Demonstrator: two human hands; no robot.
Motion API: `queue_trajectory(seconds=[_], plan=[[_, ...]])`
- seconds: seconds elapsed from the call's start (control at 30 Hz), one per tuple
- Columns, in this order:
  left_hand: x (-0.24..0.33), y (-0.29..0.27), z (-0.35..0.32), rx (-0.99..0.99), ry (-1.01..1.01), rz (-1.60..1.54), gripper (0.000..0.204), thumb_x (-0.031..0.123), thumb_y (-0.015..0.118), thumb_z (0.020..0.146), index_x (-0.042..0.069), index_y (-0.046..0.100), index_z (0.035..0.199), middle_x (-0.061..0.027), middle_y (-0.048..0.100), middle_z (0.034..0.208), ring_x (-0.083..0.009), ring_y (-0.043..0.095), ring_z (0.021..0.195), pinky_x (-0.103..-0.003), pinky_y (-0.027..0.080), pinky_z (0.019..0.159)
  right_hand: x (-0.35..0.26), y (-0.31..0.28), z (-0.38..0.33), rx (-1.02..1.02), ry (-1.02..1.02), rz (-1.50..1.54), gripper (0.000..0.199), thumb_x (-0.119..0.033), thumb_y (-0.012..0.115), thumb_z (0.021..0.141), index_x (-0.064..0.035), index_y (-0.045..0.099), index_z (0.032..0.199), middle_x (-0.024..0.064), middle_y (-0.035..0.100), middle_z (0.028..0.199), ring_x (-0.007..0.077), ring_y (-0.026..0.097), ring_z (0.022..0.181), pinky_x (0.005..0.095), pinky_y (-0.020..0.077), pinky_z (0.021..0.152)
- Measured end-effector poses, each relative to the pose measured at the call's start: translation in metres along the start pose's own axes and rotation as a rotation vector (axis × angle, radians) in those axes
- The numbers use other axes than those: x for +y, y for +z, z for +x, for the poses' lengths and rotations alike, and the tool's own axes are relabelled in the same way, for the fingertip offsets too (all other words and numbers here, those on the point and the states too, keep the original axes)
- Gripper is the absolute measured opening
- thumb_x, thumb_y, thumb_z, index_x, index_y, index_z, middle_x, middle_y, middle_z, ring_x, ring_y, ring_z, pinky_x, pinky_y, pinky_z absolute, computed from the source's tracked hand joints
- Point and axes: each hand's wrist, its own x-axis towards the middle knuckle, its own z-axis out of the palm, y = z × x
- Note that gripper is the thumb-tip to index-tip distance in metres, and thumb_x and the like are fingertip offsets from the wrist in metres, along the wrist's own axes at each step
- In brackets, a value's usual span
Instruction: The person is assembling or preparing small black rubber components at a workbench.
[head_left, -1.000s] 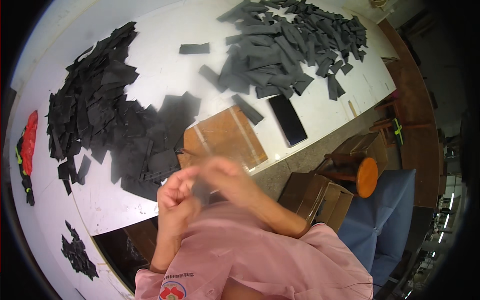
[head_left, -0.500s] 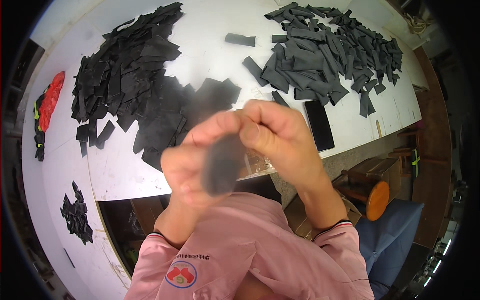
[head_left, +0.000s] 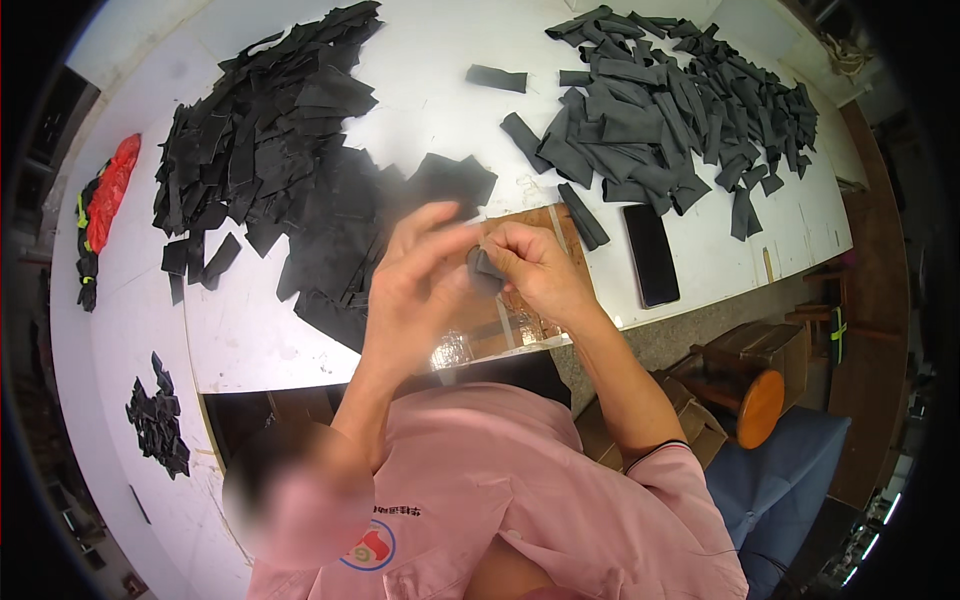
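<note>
My right hand (head_left: 545, 272) pinches a small dark grey fabric piece (head_left: 486, 272) between thumb and fingers, above a taped cardboard sheet (head_left: 558, 232) at the table's near edge. My left hand (head_left: 415, 275) is just left of it, smeared by motion, its fingers stretched out and apart. Whether those fingers touch the fabric, I cannot tell. Beyond the left hand spreads a large heap of flat black fabric pieces (head_left: 265, 140). At the far right lies a pile of dark grey fabric tubes (head_left: 640, 115); a single tube (head_left: 583, 215) rests beside the cardboard.
A black phone (head_left: 650, 255) lies right of the cardboard on the white table (head_left: 420, 110). Leftward are a red bundle (head_left: 115, 190) and a small black fabric heap (head_left: 158, 420). An orange-topped stool (head_left: 760, 408) and blue cloth-covered thing (head_left: 785, 490) stand at the lower right.
My hands, held together close to my body with the dark fabric, have moved farther over the table. The left hand's fingers have spread out, and the fabric now shows at my right fingertips.
</note>
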Motion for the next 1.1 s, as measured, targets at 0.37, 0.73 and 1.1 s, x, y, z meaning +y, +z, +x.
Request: queue_trajectory(seconds=[0.37,0.73,1.1], plan=[[-0.022,0.007,-0.018,0.174,-0.015,-0.465,0.01,0.005,0.057,0.079,-0.002,0.055,0.086,-0.0164,0.058,0.093,-0.0194,0.055,0.087,-0.034,0.042,0.08,-0.012,0.003,-0.019,0.08,-0.575,-1.246,0.02,-0.017,0.062,0.07,-0.0005,0.052,0.068,0.0102,0.053,0.068,0.0252,0.053,0.065,0.0341,0.0413,0.052],[0.007,0.018,0.02,-0.223,-0.233,0.053,0.01,0.001,0.064,0.072,-0.003,0.06,0.08,-0.0037,0.057,0.078,-0.0083,0.049,0.07,-0.02,0.038,0.061,0.031,0.0,-0.018,0.19,-0.586,-0.846,0.017,-0.017,0.053,0.08,-0.0006,0.056,0.08,0.0146,0.055,0.07,0.0322,0.054,0.059,0.0387,0.043,0.052],[0.012,0.012,0.002,0.081,0.056,-0.648,0.014,0.014,0.05,0.085,0.001,0.056,0.088,-0.0157,0.059,0.088,-0.0265,0.055,0.087,-0.039,0.045,0.079,-0.021,0.004,-0.016,0.093,-0.51,-0.976,0.026,-0.026,0.059,0.075,-0.0004,0.057,0.073,0.0123,0.055,0.065,0.0288,0.054,0.065,0.0367,0.0432,0.056]])
